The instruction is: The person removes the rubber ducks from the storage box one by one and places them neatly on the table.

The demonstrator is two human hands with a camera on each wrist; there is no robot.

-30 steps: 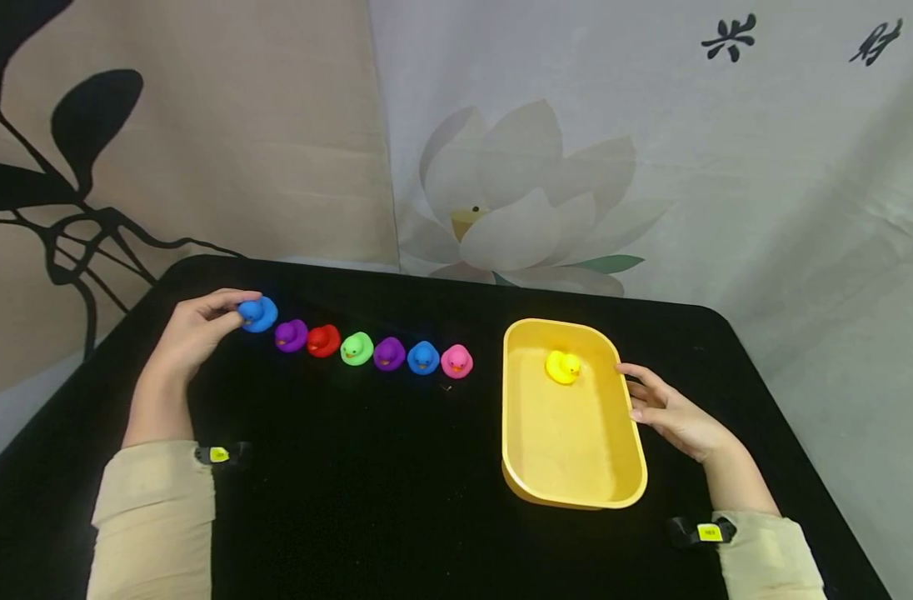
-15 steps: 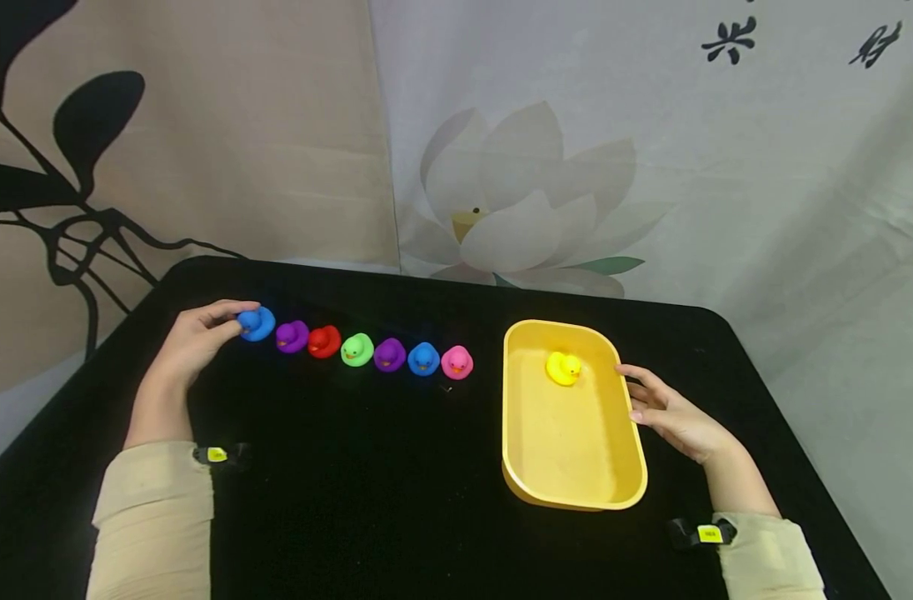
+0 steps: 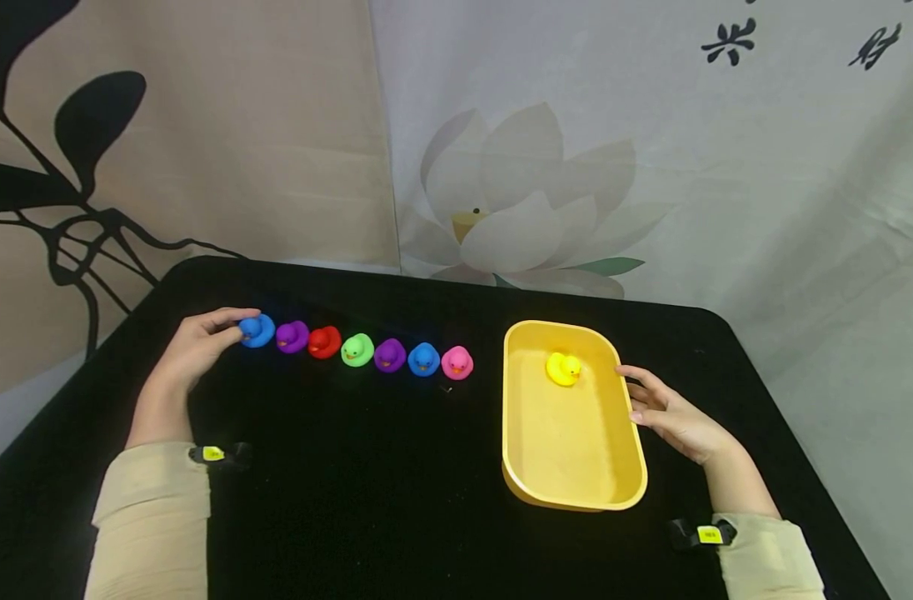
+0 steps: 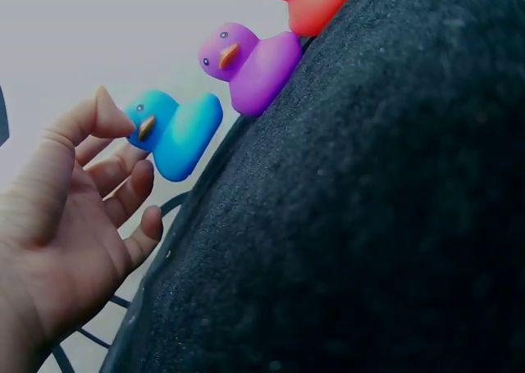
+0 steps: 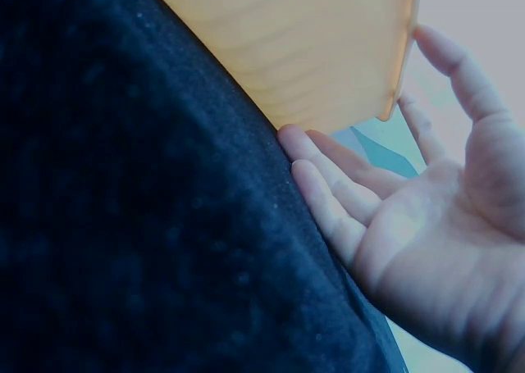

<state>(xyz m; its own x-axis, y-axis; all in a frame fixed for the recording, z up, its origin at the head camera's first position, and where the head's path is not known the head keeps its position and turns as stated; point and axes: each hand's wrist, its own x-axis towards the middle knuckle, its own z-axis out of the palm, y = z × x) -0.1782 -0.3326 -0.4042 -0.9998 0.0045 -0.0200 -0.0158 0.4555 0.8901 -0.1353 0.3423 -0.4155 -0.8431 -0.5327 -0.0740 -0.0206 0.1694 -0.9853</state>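
Note:
At the left end of a row of rubber ducks, my left hand [image 3: 192, 348] pinches a blue rubber duck [image 3: 257, 331] by its head. In the left wrist view the thumb lies at the beak of the blue duck [image 4: 176, 135]. A purple duck [image 4: 261, 70] sits just beside it. My right hand [image 3: 674, 417] touches the right wall of a yellow plastic bin [image 3: 565, 450]. Its fingers are extended, with the thumb near the rim, as the right wrist view shows. Inside the bin sits a yellow duck [image 3: 563, 368].
The row continues rightward with a purple duck [image 3: 292, 337], a red duck [image 3: 325, 342], a green duck [image 3: 357, 350], another purple duck [image 3: 390, 355], a second blue duck [image 3: 423, 359] and a pink duck [image 3: 457, 362]. All stand on a black-covered table [image 3: 336, 500] before a printed curtain [image 3: 291, 125].
My left hand has lowered the blue duck slightly, toward the near side, bringing it level with the row's left end. The right hand and bin have stayed in place.

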